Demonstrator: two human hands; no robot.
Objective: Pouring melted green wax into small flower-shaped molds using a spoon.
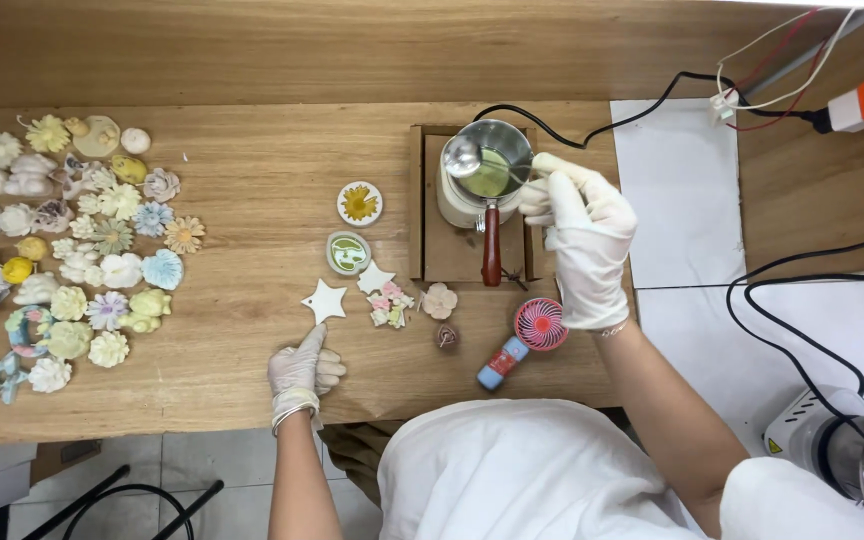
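My right hand, in a white glove, holds a thin stirring stick over a small metal pot with pale green liquid inside. The pot has a red-brown wooden handle and sits on a white heater in a wooden tray. My left hand, also gloved, rests on the table with its index finger pointing at a white star-shaped piece. Nearby lie a second white star, two round pieces with flower and leaf inlays, and small pastel pieces.
Several pastel flower and shell shaped cast pieces cover the left of the wooden table. A pink hand-held fan lies near the front edge. White sheets, black cables and a metal appliance fill the right side.
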